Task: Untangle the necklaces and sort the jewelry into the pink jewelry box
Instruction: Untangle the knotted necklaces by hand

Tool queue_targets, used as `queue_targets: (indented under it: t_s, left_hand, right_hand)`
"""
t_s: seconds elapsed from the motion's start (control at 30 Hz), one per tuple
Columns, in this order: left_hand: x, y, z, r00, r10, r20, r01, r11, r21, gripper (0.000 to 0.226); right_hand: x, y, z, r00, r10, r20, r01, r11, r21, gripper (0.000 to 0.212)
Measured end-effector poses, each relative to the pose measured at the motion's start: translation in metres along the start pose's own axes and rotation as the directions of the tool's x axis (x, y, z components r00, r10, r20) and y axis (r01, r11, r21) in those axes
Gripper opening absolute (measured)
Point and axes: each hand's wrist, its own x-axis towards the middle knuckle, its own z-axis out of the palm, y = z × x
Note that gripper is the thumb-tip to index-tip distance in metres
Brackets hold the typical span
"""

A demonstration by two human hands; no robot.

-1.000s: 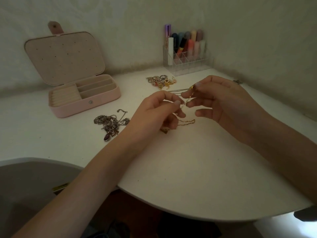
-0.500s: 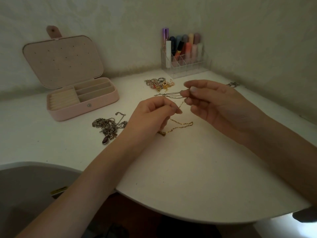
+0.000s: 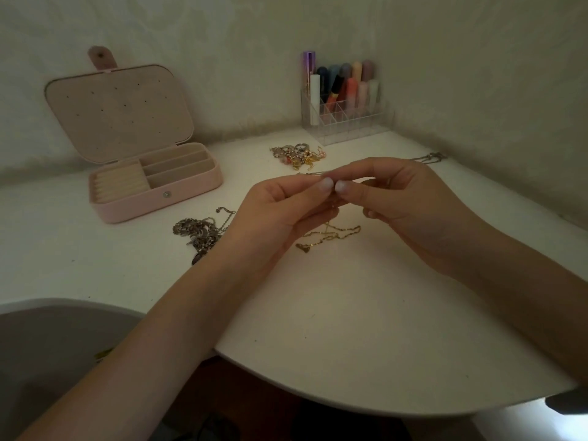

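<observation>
My left hand (image 3: 286, 208) and my right hand (image 3: 404, 198) meet thumb to thumb above the middle of the white table, both pinching a thin gold chain necklace (image 3: 331, 235) whose loose end and pendant lie on the table below them. A tangled silver necklace (image 3: 199, 232) lies left of my left wrist. The pink jewelry box (image 3: 191, 198) stands open at the back left, its compartments bare. A small pile of rings and earrings (image 3: 297, 155) sits behind my hands.
A clear organiser with lipsticks (image 3: 345, 100) stands against the back wall. Another thin chain (image 3: 429, 157) lies at the far right near the wall. The white table's curved front edge (image 3: 350, 399) runs below my forearms.
My hands have come together, thumbs now side by side on the gold chain. The chain's loose part has shifted a little on the table.
</observation>
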Motion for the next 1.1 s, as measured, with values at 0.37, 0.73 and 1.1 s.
queue_targets:
  t_s: [0.37,0.73,1.1]
  left_hand:
    - [0.0019,0.0007,-0.0041,0.991,-0.135,0.007,0.135,0.982,-0.135,0.018]
    - [0.0018,0.0013,-0.0039,0.998,-0.064,-0.020,0.062,0.994,-0.090,0.021]
    - [0.0007,0.0010,-0.0029,1.000,-0.004,-0.030,0.004,1.000,0.021,0.015]
  right_hand:
    - [-0.0012,0.0013,-0.0011,0.996,-0.089,-0.011,0.089,0.996,-0.031,0.021]
    - [-0.0066,0.0021,0.0019,0.946,-0.307,-0.106,0.267,0.922,-0.280,0.016]
    - [-0.0047,0.0006,0.0028,0.954,-0.288,-0.082,0.261,0.935,-0.241,0.011]
